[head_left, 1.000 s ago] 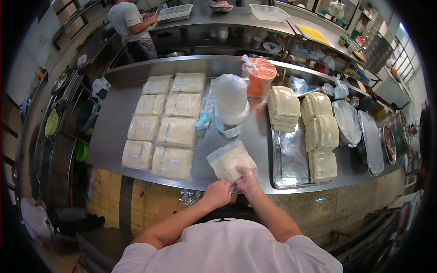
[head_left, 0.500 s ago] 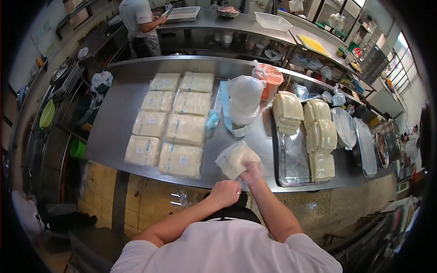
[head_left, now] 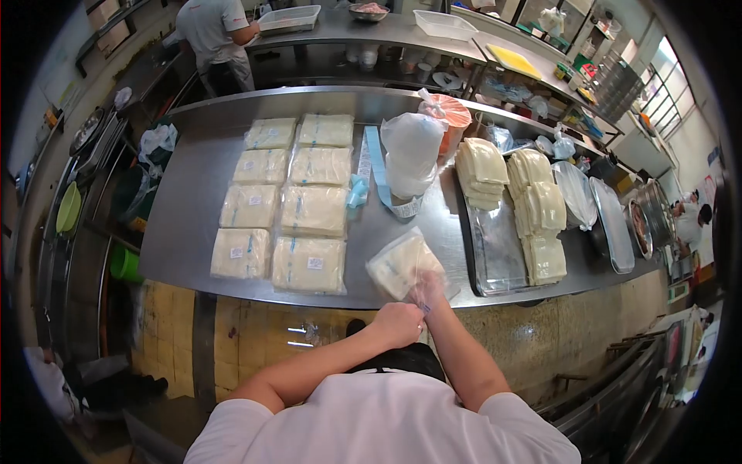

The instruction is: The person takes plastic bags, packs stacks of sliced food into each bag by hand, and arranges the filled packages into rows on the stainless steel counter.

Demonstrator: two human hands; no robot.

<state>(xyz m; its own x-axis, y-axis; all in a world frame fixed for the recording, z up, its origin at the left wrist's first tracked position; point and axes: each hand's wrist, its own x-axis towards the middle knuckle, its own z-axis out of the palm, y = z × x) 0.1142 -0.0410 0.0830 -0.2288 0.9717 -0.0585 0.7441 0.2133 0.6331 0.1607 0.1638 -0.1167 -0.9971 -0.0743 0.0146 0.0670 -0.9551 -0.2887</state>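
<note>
A clear plastic bag (head_left: 403,263) with a pale, flat slab of food inside lies tilted over the table's front edge. My right hand (head_left: 427,289) is closed at the bag's mouth end, its fingers partly hidden under clear plastic. Just below it, my left hand (head_left: 399,323) is closed on the gathered plastic at the open end. To the left, several labelled bagged slabs (head_left: 309,263) lie flat in two columns. On the right, stacks of unbagged pale slabs (head_left: 545,259) sit on a metal tray (head_left: 495,271).
The steel table (head_left: 182,224) holds a label roll strip (head_left: 379,166), a white plastic bag (head_left: 410,155) and an orange-topped container (head_left: 454,116). A clear-wrapped tray (head_left: 612,224) stands right. A co-worker (head_left: 212,35) stands at the back counter, near a yellow board (head_left: 513,61).
The bag has tilted, and both hands have shifted slightly right and lower relative to the table edge. My view has moved a little. The co-worker's arm has shifted.
</note>
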